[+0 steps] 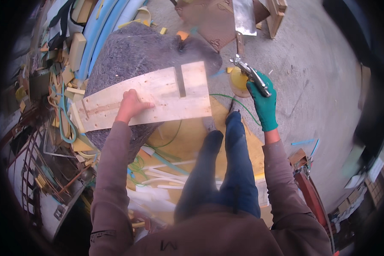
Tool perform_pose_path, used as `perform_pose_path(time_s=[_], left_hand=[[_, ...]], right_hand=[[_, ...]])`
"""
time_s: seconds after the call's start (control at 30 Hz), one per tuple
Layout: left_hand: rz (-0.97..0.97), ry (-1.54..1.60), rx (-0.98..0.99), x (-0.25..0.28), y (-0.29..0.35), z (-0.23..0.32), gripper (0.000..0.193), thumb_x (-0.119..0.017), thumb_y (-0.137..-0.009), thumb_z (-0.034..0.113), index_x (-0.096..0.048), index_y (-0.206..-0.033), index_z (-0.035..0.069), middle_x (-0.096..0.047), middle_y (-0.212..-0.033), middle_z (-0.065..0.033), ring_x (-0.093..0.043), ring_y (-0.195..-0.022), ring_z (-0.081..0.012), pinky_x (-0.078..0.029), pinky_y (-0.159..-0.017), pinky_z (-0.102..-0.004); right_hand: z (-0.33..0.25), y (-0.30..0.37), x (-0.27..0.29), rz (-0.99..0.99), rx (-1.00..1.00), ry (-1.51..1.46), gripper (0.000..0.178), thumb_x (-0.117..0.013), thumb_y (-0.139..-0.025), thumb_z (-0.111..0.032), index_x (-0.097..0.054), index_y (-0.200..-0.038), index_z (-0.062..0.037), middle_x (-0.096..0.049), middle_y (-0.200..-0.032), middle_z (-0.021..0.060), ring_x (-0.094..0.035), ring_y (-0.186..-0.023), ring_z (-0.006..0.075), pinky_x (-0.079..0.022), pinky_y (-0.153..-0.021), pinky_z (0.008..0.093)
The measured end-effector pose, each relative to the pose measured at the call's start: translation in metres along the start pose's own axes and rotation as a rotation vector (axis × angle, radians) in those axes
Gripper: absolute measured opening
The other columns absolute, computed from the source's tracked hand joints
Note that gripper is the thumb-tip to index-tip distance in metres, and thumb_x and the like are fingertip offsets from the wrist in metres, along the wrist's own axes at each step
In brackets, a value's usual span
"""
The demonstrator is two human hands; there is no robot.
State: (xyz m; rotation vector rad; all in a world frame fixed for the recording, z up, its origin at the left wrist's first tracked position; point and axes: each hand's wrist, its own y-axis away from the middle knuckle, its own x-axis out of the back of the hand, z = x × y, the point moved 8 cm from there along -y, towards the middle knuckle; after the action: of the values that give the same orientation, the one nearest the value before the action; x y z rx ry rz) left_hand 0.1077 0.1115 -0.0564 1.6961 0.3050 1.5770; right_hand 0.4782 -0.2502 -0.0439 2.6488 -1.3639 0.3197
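Under my bare left hand [132,105] is a pale plywood board [164,112], tapering to the left, with a slot cut near its wide right end. My fingers are curled on its face and the thumb points right. The board lies tilted over a large grey fibrous bundle [128,53]. My right hand [265,104], in a green glove, is closed round a metal spray gun [254,79] to the right of the board. A yellowish cup [239,80] hangs below the gun. Near my right wrist runs a thin green hose [239,102].
Foam offcuts [77,51] and blue tubes [100,32] crowd the left side. Ahead lie a brown patterned sheet [211,25] and a wide metal blade [244,19] with a wooden handle. A yellowish board [192,132] and white strips [168,176] lie around my feet and legs.
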Motion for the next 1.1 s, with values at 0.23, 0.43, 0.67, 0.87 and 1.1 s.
perform_pose_path(time_s=[0.23, 0.43, 0.67, 0.87, 1.1], left_hand=[[0.166, -0.081, 0.063, -0.011, 0.018, 0.0, 0.11, -0.103, -0.073, 0.046, -0.048, -0.153, -0.007, -0.044, -0.157, -0.0381, -0.053, -0.144, -0.0537, -0.047, -0.12, -0.0573], [0.25, -0.018, -0.038, -0.043, 0.033, -0.005, 0.14, -0.097, -0.079, 0.056, -0.014, -0.177, -0.002, -0.008, -0.173, -0.0515, -0.018, -0.164, -0.0626, -0.025, -0.135, -0.0582], [0.177, 0.021, -0.021, -0.039, 0.038, 0.0, 0.146, -0.096, -0.079, 0.057, -0.009, -0.178, -0.004, 0.003, -0.176, -0.0504, -0.006, -0.17, -0.0582, -0.017, -0.138, -0.052], [0.182, 0.034, -0.008, -0.036, 0.043, 0.008, 0.145, -0.097, -0.079, 0.055, -0.009, -0.178, -0.004, 0.001, -0.178, -0.0484, -0.009, -0.171, -0.0545, -0.019, -0.138, -0.0485], [0.171, 0.028, -0.001, -0.035, 0.042, 0.007, 0.146, -0.097, -0.079, 0.055, -0.008, -0.179, -0.003, 0.0, -0.178, -0.0476, -0.01, -0.171, -0.0538, -0.02, -0.138, -0.0476]], right_hand=[[0.031, 0.063, 0.017, -0.164, -0.27, -0.288, 0.036, -0.078, -0.106, -0.014, -0.075, -0.141, -0.0037, -0.079, -0.128, 0.0027, -0.068, -0.115, 0.0088, -0.055, -0.101, 0.0304], [0.042, 0.049, -0.011, -0.286, -0.255, -0.393, 0.033, -0.08, -0.106, -0.019, -0.078, -0.136, -0.0053, -0.08, -0.126, 0.001, -0.069, -0.112, 0.007, -0.055, -0.1, 0.0286], [0.068, 0.038, -0.025, -0.259, -0.399, -0.413, 0.031, -0.087, -0.099, -0.024, -0.084, -0.125, -0.0078, -0.08, -0.104, -0.0038, -0.066, -0.093, 0.004, -0.054, -0.081, 0.0254], [0.076, 0.031, -0.02, -0.207, -0.445, -0.462, 0.029, -0.089, -0.097, -0.022, -0.085, -0.122, -0.0082, -0.081, -0.102, -0.0036, -0.066, -0.09, 0.0035, -0.054, -0.079, 0.0251], [0.078, 0.019, -0.02, -0.159, -0.359, -0.435, 0.03, -0.09, -0.096, -0.023, -0.085, -0.12, -0.0056, -0.083, -0.103, -0.0004, -0.07, -0.093, 0.0047, -0.057, -0.083, 0.0286]])
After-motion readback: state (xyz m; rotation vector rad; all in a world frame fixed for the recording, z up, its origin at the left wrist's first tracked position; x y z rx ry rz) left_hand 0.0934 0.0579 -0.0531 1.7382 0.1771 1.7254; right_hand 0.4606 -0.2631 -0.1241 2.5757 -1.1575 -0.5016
